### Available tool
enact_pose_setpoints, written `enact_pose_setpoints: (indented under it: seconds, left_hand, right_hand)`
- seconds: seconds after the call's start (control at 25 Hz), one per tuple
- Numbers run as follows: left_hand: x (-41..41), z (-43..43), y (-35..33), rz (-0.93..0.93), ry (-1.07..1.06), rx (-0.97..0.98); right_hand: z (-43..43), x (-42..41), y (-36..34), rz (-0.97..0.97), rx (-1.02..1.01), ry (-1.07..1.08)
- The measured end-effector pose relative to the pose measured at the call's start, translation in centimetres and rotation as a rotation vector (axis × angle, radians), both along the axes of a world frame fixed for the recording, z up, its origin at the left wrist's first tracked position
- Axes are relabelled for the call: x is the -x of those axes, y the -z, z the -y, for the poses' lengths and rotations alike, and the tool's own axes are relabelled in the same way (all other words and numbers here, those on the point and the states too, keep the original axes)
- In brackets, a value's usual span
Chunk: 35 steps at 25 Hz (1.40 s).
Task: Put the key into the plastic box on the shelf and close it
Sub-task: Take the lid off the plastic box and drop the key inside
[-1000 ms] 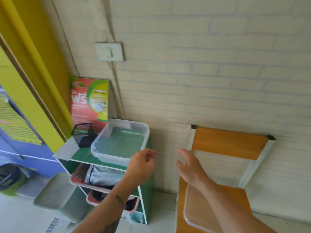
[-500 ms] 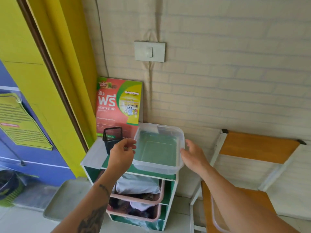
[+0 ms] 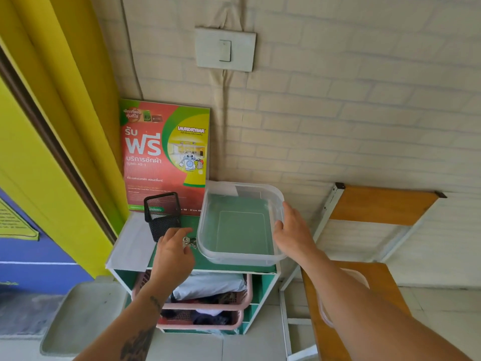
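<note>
Holding the key pinched in its fingertips, the left hand sits just left of the box, low over the shelf top. Right hand grasps the box's right rim, fingers over the edge, steadying it. Box is open, empty as far as visible, standing on the shelf top right of the mesh cup.

Step in hand looks like dropping the key in. To do it well: lift the key over the near-left rim, release low so it doesn't bounce out, keep the right hand bracing since the box overhangs the shelf front a bit.

Hard to make out: the key is small and partly covered by fingers; can't tell if it's one key or a bunch on a ring. A clear lid seems to lie on the chair seat under the right forearm, mostly hidden, so its shape and clips are unclear. Chair and both arms are cut off at the frame bottom.
</note>
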<state>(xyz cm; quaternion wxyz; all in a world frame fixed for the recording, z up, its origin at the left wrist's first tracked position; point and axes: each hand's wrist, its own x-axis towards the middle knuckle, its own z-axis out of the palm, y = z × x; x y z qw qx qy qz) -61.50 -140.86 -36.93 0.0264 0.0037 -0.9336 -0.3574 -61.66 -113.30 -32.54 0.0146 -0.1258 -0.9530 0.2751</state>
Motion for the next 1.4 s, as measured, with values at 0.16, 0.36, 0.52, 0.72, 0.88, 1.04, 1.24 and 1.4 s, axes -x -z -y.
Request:
enact_pose_setpoints:
  seconds: [0.16, 0.36, 0.52, 0.72, 0.88, 1.04, 1.24, 1.4]
  left_hand:
    - [0.5, -0.1, 0.4, 0.000, 0.072, 0.117]
    - [0.8, -0.6, 0.5, 0.009, 0.083, 0.232]
    - [0.9, -0.6, 0.3, -0.024, 0.074, 0.163]
    - [0.6, -0.2, -0.7, -0.030, -0.133, -0.131]
    - [0.4, -0.4, -3.6, -0.149, -0.289, -0.247]
    - [2.0, -2.1, -6.9, -0.263, -0.274, -0.257]
    - [5.1, -6.9, -8.1, -0.134, -0.062, -0.242]
    - [6.4, -10.4, -6.8, 0.107, 0.069, -0.151]
  right_hand:
    - [0.4, 0.0, 0.7, -0.089, -0.070, 0.015]
    - [0.5, 0.3, 1.2, -0.103, -0.183, -0.045]
    - [0.6, 0.3, 1.2, -0.092, -0.197, -0.059]
    - [0.6, 0.2, 1.2, -0.100, -0.206, -0.071]
    - [0.5, 0.3, 1.3, -0.100, -0.200, -0.063]
    - [0.7, 0.3, 1.3, -0.099, -0.188, -0.063]
    - [0.6, 0.3, 1.2, -0.100, -0.185, -0.064]
    - [0.5, 0.3, 1.3, -0.108, -0.182, -0.072]
